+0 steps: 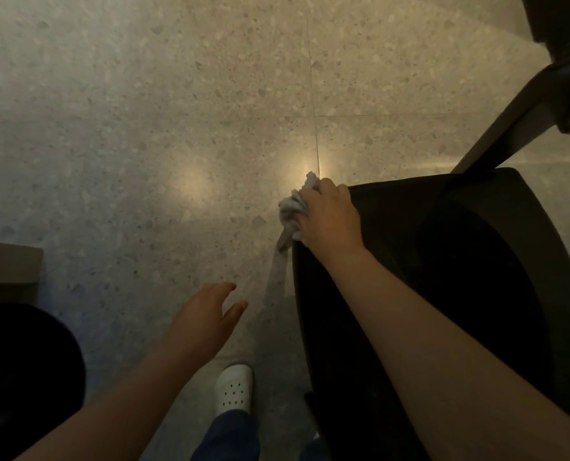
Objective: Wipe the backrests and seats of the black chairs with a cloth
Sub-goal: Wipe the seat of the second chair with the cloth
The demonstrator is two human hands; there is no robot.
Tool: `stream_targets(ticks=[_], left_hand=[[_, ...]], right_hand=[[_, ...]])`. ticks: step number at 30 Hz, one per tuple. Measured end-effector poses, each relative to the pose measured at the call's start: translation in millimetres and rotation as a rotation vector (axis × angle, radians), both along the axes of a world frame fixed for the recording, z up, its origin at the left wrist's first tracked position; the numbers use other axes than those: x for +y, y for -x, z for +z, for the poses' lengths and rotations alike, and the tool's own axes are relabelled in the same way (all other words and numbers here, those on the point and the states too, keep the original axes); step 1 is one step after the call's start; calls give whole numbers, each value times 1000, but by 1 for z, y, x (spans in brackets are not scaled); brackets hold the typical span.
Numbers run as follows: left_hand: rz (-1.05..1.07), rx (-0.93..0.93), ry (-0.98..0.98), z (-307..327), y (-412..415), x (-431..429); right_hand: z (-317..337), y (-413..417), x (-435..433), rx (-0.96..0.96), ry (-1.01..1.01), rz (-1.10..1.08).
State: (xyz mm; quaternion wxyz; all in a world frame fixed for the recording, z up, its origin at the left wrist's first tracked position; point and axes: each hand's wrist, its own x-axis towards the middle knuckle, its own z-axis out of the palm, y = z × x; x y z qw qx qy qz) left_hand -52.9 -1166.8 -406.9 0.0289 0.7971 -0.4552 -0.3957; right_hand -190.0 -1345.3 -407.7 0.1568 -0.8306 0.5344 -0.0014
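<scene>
**Speckled floor, dim light, a cloth working a chair's corner**

Speckled terrazzo floor point(143, 128) is filling most of the view and catching two soft pools of lamp glare. A black chair point(443, 261) is standing at the right, seen from above.

The right hand point(330, 217) is curling round a bunched pale cloth point(291, 207) and pressing it against the chair's far left corner. The wad is spilling over the edge, probably so that the rim gets wiped along with the flat face. In this gloom I cannot tell whether that dark surface is the seat or the top of the backrest.

The left hand point(200, 321) is hovering over bare floor, well apart from the chair. Its fingers are spread and relaxed and holding nothing; it is likely serving as balance while the person is leaning in.

A white shoe point(234, 389) is planted just beside the chair's near edge. A second dark chair point(543, 104) is showing at the upper right, apparently waiting its turn.
</scene>
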Motion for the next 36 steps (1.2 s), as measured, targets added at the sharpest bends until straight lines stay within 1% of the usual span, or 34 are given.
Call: stream_targets(ticks=[2,5,8,11,16,18,20,22,23,25,27,30,32,36], left_hand=[[1,4,3,-1,-2,2],[-2,3,-1,0,-4,4],[-6,5,-4,1,-1,2],[-15,8,-11,2,4,-1],[-46,-8,-24,6,10,-7],[-57,-9,-21,6,10,-8],[-60,0,-13,7,11,-10],[-64,17,-6,7,16,-15],[-70,26,3,8,20,-18],[-80,47,38,9,30,-25],[-94,69,84,11,41,-32],[-127,93,161,15,53,-45],[-140,92,212,16,56,-54],[-162,72,227,15,58,-62]], right_hand=[[1,17,22,-2,-39,15],[10,55,76,-55,-106,42],[11,70,104,-103,-131,6],[4,60,103,-158,-52,-50],[-11,66,107,-73,15,-38],[-6,84,109,-79,12,-135],[1,101,106,-77,10,-303],[8,112,99,-120,35,-440],[11,113,92,-154,58,-467],[15,108,74,-228,102,-448],[17,100,50,-256,102,-385],[11,94,29,-138,22,-203],[4,98,37,-116,7,-104],[-2,119,73,-179,2,-166]])
